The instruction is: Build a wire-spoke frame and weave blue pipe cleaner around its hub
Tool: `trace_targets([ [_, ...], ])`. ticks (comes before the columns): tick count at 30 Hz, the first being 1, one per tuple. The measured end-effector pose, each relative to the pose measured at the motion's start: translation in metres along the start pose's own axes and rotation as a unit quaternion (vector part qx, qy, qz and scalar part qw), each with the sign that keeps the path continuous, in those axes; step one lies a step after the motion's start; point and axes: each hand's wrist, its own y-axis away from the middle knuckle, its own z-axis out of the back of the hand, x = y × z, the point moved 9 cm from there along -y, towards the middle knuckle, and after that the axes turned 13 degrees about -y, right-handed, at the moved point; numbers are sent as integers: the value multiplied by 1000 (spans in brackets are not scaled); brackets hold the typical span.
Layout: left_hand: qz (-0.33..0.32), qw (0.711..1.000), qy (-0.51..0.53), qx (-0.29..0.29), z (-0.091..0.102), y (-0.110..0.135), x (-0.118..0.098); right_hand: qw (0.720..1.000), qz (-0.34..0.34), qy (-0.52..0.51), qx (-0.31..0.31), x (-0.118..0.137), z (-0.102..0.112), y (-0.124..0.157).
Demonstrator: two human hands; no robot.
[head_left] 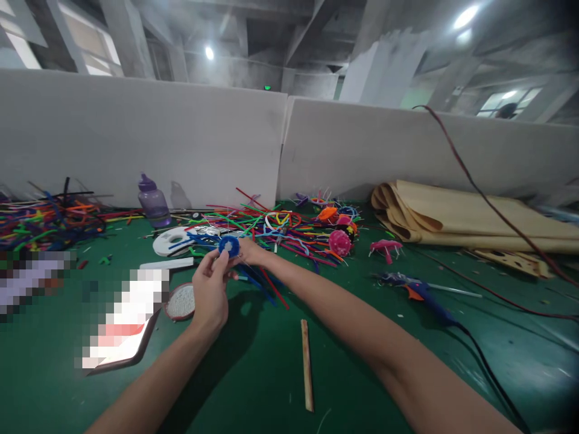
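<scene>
My left hand (211,294) pinches a round, fuzzy blue pipe-cleaner piece (229,246) with a pale centre, the thumb on its near face. Right behind that piece is my right hand (248,252), its fingers curled in and mostly hidden; what they hold cannot be made out. Loose pipe cleaners (283,232) in many colours lie in a heap beyond both hands. Several blue strands and a red one (274,289) stick out below the right wrist.
Left of my hands are a dish of white beads (181,301), a phone (131,319), a white ring (172,241) and a purple bottle (154,202). A wooden stick (307,364) lies in front. To the right are a corded blue glue gun (420,295) and folded brown paper (452,214).
</scene>
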Motion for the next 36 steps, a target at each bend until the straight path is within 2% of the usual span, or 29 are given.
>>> trace_targets([
  [3, -4, 1000, 3, 8, -1, 0, 0, 998, -47, -37, 0, -10, 0, -4],
  [6, -8, 1000, 6, 23, -4, 2, -2, 991, -83, -102, -24, -18, 10, 5],
  [11, -8, 999, 3, 39, -8, 4, -3, 965, -112, -223, -85, -24, 31, 27],
  [14, -2, 999, 4, 41, -8, 5, -2, 948, -116, -281, -94, -22, 39, 36],
  [17, 3, 999, 3, 39, -7, 5, 0, 939, -104, -318, -79, -19, 47, 50],
  [20, 3, 999, 2, 36, -6, 4, 2, 935, -100, -337, -39, -18, 54, 71],
  [22, 3, 999, 3, 34, -5, 3, 2, 927, -132, -350, 11, -22, 49, 89],
  [25, 4, 999, 5, 32, -4, 2, 3, 921, -159, -352, 48, -22, 44, 122],
  [28, 5, 1000, 6, 28, -3, 2, 3, 922, -169, -339, 84, -17, 32, 160],
  [31, 3, 1000, 9, 24, -3, 1, 2, 948, -167, -238, 127, -10, 16, 192],
  [32, 2, 1000, 10, 22, -2, 1, 2, 958, -167, -198, 123, -9, 13, 198],
  [34, 1, 1000, 10, 17, -1, 1, 1, 984, -141, -91, 66, -3, 15, 197],
  [36, 3, 1000, 9, 15, -1, 1, 2, 994, -103, 35, -11, 8, 20, 188],
])
